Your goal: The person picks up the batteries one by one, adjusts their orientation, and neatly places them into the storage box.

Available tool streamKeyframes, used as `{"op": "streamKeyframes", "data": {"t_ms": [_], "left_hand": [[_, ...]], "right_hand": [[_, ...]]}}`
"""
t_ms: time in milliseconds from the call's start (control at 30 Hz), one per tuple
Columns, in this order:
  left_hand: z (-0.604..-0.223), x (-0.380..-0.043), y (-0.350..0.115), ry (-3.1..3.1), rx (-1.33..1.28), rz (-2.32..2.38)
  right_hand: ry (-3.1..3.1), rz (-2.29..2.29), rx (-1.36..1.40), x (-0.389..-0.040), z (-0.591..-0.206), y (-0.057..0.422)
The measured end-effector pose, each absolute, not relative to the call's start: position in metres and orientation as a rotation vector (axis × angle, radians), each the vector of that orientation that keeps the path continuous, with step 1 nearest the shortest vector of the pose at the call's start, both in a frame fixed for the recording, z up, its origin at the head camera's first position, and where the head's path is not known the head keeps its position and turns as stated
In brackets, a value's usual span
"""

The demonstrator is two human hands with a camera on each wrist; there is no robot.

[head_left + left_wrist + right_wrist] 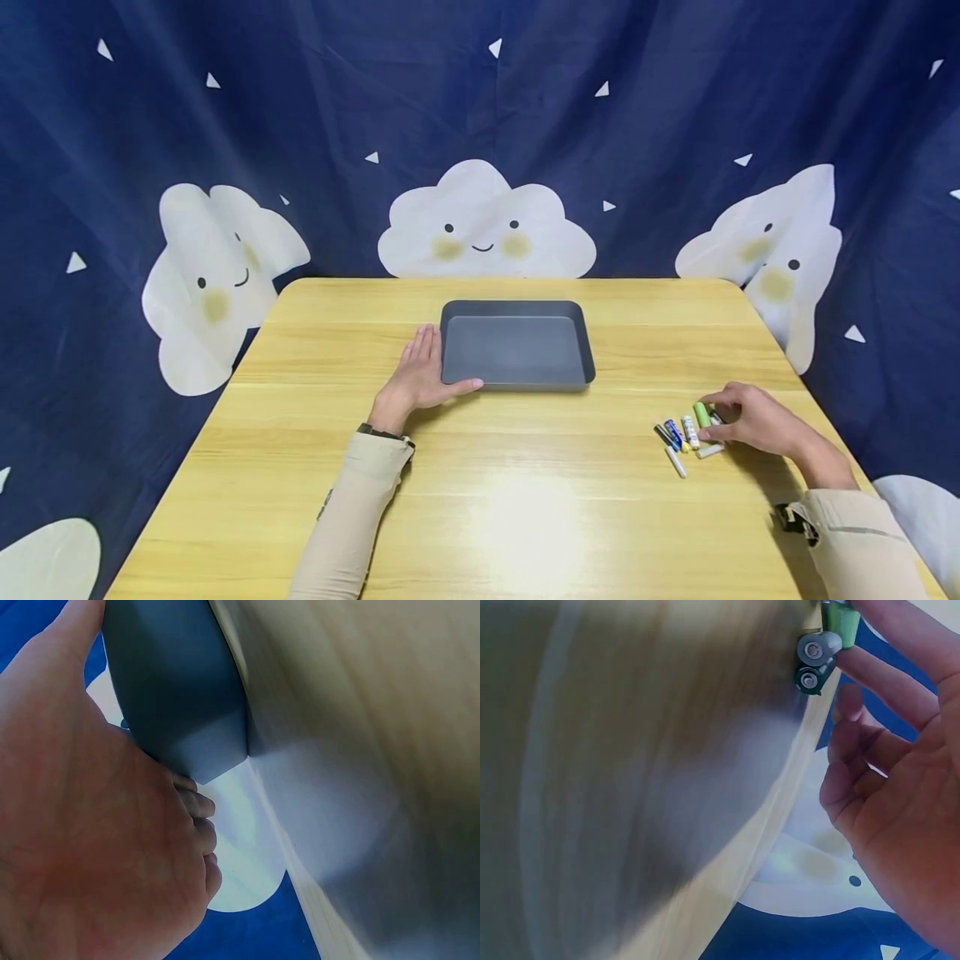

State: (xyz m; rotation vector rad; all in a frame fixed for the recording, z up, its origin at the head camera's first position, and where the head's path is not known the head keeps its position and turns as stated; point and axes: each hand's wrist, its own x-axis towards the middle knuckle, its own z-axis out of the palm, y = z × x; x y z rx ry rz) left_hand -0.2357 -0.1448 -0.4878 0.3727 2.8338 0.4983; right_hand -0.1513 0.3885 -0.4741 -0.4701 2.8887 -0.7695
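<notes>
Pinches a green battery (702,415) in the right hand (756,421), rests a straight-fingered left hand (417,375) against a tray (517,350), and could scatter batteries (691,432) beside the pinch by brushing them.

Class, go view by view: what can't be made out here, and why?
Head: exact battery count; the right hand partly covers the batteries.
Head: wording on the blue battery; too small.
Left wrist: inside of the dark grey tray; its outer wall hides it.
Left wrist: thumb tip of the left hand; cut off by the top edge.
Right wrist: upper end of the green battery; cut off by the top edge.
</notes>
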Motion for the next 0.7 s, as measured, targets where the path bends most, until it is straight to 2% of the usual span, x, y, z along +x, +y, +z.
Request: {"op": "streamKeyframes", "data": {"t_ms": [700], "left_hand": [[-0.479,-0.232,-0.143,2.828,0.368,0.516]], "right_hand": [[3.046,-0.706,-0.373,-0.153,-0.458,0.381]]}}
